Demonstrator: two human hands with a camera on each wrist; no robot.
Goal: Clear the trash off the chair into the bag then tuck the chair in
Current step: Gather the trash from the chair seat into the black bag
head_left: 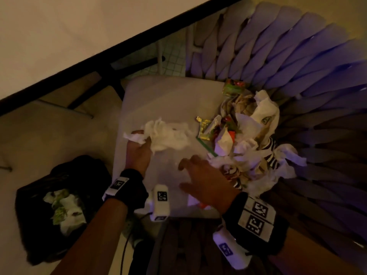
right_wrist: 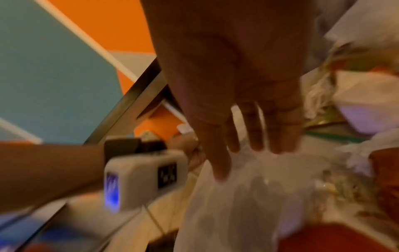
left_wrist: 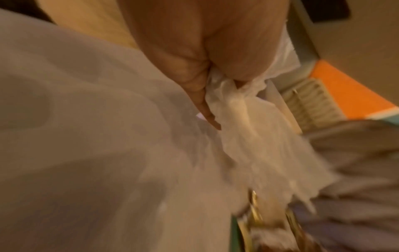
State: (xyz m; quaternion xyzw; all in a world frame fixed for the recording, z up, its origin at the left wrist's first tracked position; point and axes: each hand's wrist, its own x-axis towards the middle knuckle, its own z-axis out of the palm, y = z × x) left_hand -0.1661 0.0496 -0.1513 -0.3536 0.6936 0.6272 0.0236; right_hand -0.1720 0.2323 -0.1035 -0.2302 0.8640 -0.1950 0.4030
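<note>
A white chair seat fills the middle of the head view, its woven purple back to the right. My left hand grips a crumpled white napkin at the seat's left side; the left wrist view shows the napkin bunched in my fist. A heap of wrappers, napkins and paper lies against the chair back. Above the seat by the heap's near edge, my right hand hovers with straight, spread fingers and holds nothing. On the floor at the left sits a black bag with trash inside.
A white table with a dark edge runs diagonally behind the chair, its dark legs below. Bare floor lies between the bag and the table. A thin cable trails near my feet at the bottom.
</note>
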